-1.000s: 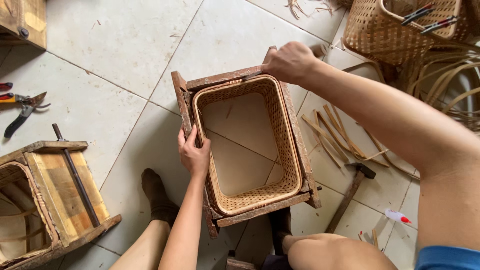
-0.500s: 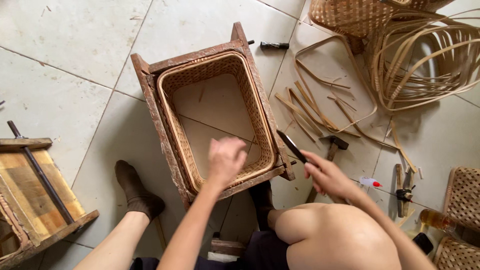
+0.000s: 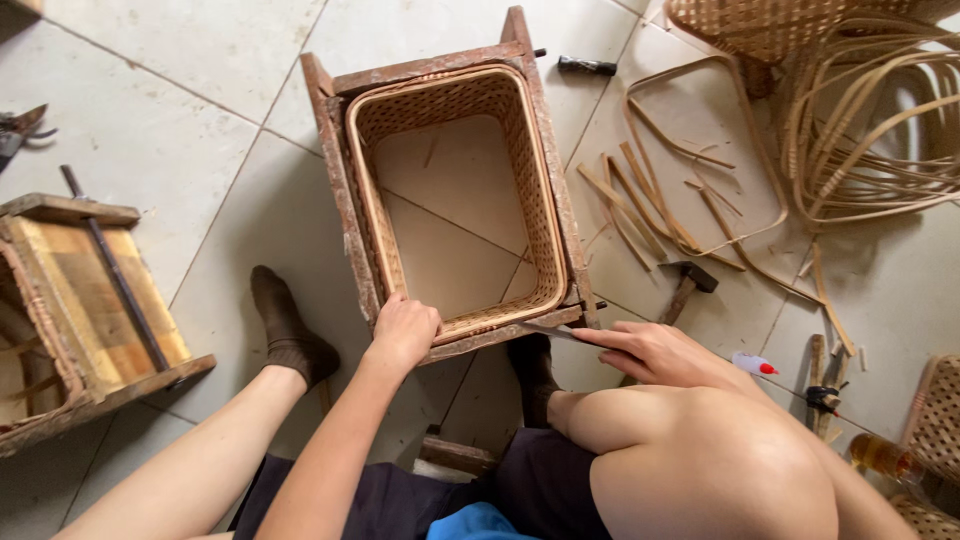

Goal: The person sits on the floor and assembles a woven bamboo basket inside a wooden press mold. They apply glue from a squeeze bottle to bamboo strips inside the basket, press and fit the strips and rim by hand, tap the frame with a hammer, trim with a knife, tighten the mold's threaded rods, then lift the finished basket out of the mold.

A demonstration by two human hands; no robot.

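A woven rattan basket without a bottom (image 3: 458, 185) sits inside a rectangular wooden frame (image 3: 345, 205) on the tiled floor. My left hand (image 3: 404, 331) grips the near left corner of the frame and basket rim. My right hand (image 3: 650, 352) holds a thin knife (image 3: 545, 327) whose blade lies along the near rim at the right corner. My bent knee (image 3: 700, 450) fills the lower right, and my socked foot (image 3: 288, 330) rests left of the frame.
A second wooden frame with a metal rod (image 3: 85, 290) stands at the left. A hammer (image 3: 685, 285), loose rattan strips (image 3: 660, 200), coiled rattan (image 3: 870, 130), a glue bottle (image 3: 755, 363) and pliers (image 3: 15, 130) lie about.
My left hand came down from above the basket onto the near left corner. My right hand brought the knife in to the near rim. The view shifted slightly.
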